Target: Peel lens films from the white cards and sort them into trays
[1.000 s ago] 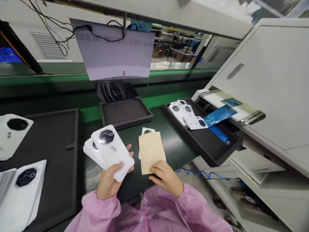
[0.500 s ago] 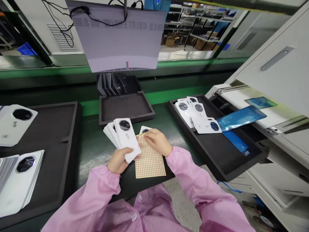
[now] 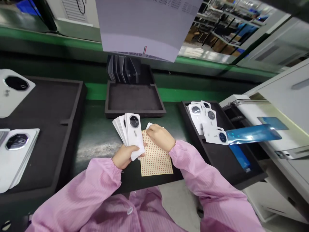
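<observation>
A fanned stack of white phone back covers (image 3: 135,137), each with a dark camera ring at its upper end, is gripped in my left hand (image 3: 124,156), thumb on top. Just right of it, a yellowish sheet of small red and green stickers (image 3: 158,162) lies on the dark green table. Over the sheet's upper edge is my right hand (image 3: 159,137), its fingers curled and pressed together. Whatever its fingertips pinch is too small or hidden to name. Behind that hand peeks the corner of another white cover (image 3: 149,125), mostly covered.
On the left, a dark tray (image 3: 72,96) bears stacked white covers (image 3: 20,158). A smaller black tray (image 3: 135,112) stands behind my hands, with dark plates (image 3: 123,69) upright at its back. The right tray (image 3: 231,167) holds white covers (image 3: 196,117) and blue film-covered panels (image 3: 253,133). A monitor (image 3: 149,29) hangs above.
The view has tilted down and turned slightly left, so things appear shifted. My left hand still grips the covers. My right hand stays at the sheet's top edge, its fingers curled further under.
</observation>
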The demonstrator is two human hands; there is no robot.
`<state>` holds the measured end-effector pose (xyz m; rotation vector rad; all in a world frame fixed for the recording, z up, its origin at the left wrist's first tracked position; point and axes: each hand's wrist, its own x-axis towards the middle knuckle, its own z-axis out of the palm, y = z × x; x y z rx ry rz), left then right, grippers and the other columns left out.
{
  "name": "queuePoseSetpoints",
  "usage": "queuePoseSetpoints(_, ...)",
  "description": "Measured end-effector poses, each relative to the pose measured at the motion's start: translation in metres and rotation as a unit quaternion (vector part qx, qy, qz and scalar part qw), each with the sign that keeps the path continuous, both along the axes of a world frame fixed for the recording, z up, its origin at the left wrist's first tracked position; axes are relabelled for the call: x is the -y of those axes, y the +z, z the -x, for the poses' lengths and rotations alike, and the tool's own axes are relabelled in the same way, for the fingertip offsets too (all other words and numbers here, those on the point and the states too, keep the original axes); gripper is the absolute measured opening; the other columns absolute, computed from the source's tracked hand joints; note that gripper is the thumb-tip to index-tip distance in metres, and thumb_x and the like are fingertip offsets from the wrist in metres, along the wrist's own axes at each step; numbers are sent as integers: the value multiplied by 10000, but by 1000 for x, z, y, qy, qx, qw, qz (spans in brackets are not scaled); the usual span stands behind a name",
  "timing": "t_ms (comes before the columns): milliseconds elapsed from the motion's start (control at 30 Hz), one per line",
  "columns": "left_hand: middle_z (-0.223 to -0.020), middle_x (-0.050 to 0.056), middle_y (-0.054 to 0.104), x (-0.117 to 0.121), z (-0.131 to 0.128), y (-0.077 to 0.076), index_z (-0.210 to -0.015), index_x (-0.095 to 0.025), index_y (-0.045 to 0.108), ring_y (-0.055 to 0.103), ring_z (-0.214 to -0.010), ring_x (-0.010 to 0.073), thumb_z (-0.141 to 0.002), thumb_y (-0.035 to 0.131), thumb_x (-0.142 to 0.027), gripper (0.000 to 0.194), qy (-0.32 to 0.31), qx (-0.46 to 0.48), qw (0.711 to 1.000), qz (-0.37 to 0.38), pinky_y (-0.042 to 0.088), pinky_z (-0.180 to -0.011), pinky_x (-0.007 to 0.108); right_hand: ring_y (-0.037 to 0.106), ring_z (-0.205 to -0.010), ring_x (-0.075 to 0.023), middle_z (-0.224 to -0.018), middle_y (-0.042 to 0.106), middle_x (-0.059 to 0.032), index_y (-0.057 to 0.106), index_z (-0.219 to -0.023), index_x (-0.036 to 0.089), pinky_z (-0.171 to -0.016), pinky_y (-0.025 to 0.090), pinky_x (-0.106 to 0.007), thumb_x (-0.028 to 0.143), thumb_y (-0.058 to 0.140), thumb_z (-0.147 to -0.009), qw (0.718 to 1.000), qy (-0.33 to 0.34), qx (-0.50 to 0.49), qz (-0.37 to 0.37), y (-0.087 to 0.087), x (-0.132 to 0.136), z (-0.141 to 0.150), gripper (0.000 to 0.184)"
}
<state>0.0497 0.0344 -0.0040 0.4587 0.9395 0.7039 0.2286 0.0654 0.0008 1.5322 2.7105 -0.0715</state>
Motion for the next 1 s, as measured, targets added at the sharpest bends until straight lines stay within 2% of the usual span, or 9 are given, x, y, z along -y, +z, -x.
queuePoseSetpoints(167,-933,148,706,0,0,-2,-1251,-117,504,638,-949,314,-644,544,4,620,5,10,1000,15,578,-599,341,528,-772,-168,-827,585,-68,630,-775,137,-647,399,-278,140,473,-887,997,46,59,25,6,-10,-1,193)
queuePoseSetpoints(300,-960,143,698,1,0,-7,-1225,-132,521,623,-977,326,-641,540,10,601,7,31,999,13,580,-607,365,533,-780,-192,-821,586,-84,627,-773,119,-610,387,-294,84,492,-857,990,93,98,41,12,-16,3,163)
queuePoseSetpoints(433,-898,149,700,2,-1,-12,-1132,-97,570,622,-955,336,-629,547,12,515,17,43,999,15,576,-620,389,532,-771,-206,-816,592,-105,630,-833,113,-607,383,-315,105,469,-876,976,161,142,39,16,-19,10,167)
queuePoseSetpoints(567,-902,145,687,3,-1,-15,-1109,-96,570,608,-974,333,-625,539,15,497,23,52,998,15,575,-639,400,521,-758,-202,-805,589,-107,627,-845,112,-617,385,-319,101,439,-886,968,201,146,37,15,-23,10,193)
queuePoseSetpoints(667,-959,150,670,3,-1,-13,-1139,-107,553,595,-1008,330,-632,531,17,522,22,54,998,13,577,-625,378,513,-766,-193,-810,585,-98,629,-837,120,-638,399,-312,116,425,-892,975,190,105,38,9,-24,4,211)
queuePoseSetpoints(833,-1073,169,631,4,-2,-11,-1163,-113,537,583,-1037,332,-639,524,27,542,23,54,998,15,573,-557,321,521,-786,-163,-804,591,-56,643,-796,153,-735,432,-292,148,440,-882,991,105,-47,61,-1,-24,-7,220)
queuePoseSetpoints(1000,-1078,172,634,4,-3,-13,-1177,-116,533,597,-1013,333,-627,529,42,573,27,54,998,23,577,-552,319,531,-803,-164,-830,603,-54,651,-820,160,-763,433,-301,148,463,-862,989,87,-73,93,0,-22,-5,193)
